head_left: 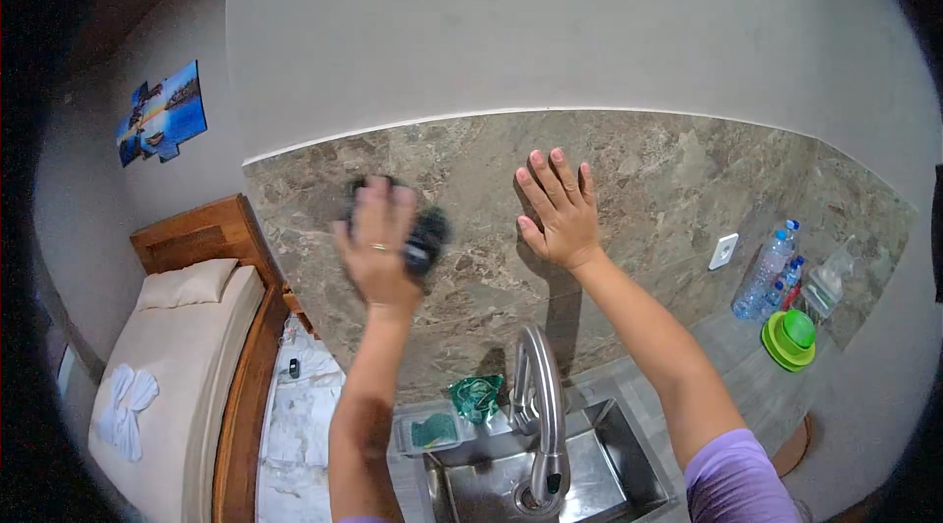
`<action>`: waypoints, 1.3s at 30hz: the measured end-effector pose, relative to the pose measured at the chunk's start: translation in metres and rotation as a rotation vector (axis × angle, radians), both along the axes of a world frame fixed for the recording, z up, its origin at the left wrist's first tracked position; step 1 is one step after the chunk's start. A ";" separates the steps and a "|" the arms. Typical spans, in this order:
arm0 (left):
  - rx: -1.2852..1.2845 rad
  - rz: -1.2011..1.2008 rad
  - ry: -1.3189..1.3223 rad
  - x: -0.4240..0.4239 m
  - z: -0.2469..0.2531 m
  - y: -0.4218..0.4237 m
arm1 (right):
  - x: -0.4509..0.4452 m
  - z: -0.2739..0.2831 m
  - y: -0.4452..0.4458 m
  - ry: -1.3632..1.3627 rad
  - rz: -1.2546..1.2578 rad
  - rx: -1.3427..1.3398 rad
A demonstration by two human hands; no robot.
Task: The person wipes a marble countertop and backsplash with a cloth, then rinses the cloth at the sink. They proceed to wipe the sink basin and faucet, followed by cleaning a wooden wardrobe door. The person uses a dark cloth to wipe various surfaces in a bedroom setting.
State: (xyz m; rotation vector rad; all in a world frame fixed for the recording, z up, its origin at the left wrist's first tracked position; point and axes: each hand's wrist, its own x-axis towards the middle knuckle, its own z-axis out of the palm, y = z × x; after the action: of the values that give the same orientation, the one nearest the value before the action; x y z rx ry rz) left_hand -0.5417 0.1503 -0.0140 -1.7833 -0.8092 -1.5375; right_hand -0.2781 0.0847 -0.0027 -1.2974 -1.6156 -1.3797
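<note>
My left hand (381, 258), blurred and wearing a ring, presses a bunched black cloth (426, 241) against the marble-patterned backsplash (471, 177). Part of the cloth sticks out beyond my fingertips and to the right of my palm; the rest is hidden under the hand. To the right, my right hand (561, 217) lies palm-first on or very close to the same backsplash, fingers apart and holding nothing. Below both hands stand a brushed-metal faucet (547, 390) and a stainless steel sink (600, 460).
A green scouring sponge (433, 432) sits in a clear tray beside a crumpled green packet (477, 396) behind the sink. On the right are plastic bottles (770, 265), green dishes (788, 339) and a wall socket (724, 251). A wooden bed (184, 376) stands left.
</note>
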 end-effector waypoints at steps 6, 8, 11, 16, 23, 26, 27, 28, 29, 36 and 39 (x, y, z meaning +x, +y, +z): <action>0.071 -0.155 0.618 0.029 -0.064 -0.010 | -0.004 0.000 0.001 0.023 0.026 -0.016; 0.081 -0.153 0.634 0.010 -0.058 -0.002 | 0.001 -0.005 0.000 0.022 0.005 -0.019; 0.077 -0.084 0.518 -0.044 -0.041 0.014 | 0.003 -0.011 0.001 0.028 -0.003 -0.020; 0.048 0.078 0.171 -0.104 -0.027 0.025 | 0.005 -0.012 0.000 0.010 -0.006 0.044; 0.056 -0.083 0.440 -0.005 -0.040 0.002 | 0.000 -0.011 0.004 0.017 0.032 0.023; 0.157 -0.242 0.677 0.004 -0.017 0.001 | -0.002 -0.008 0.007 0.022 0.039 0.024; 0.208 -0.242 0.697 -0.004 -0.001 0.007 | -0.003 -0.007 0.007 0.017 0.042 0.037; 0.256 -0.260 0.714 -0.008 0.012 0.015 | 0.001 -0.010 0.007 0.011 0.029 0.041; 0.229 -0.239 0.609 -0.015 0.028 0.017 | 0.005 -0.010 0.004 0.001 0.013 0.050; 0.066 0.094 0.134 -0.059 -0.032 0.024 | 0.005 -0.020 0.008 0.026 0.029 0.099; -0.053 0.107 0.439 -0.073 -0.159 0.023 | 0.000 -0.016 0.008 0.028 0.042 0.105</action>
State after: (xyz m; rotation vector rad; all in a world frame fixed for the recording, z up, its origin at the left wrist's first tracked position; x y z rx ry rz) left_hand -0.6151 0.1736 -0.1729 -1.9820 -0.7155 -1.0087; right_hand -0.2780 0.0925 -0.0191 -1.2089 -1.5225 -1.3960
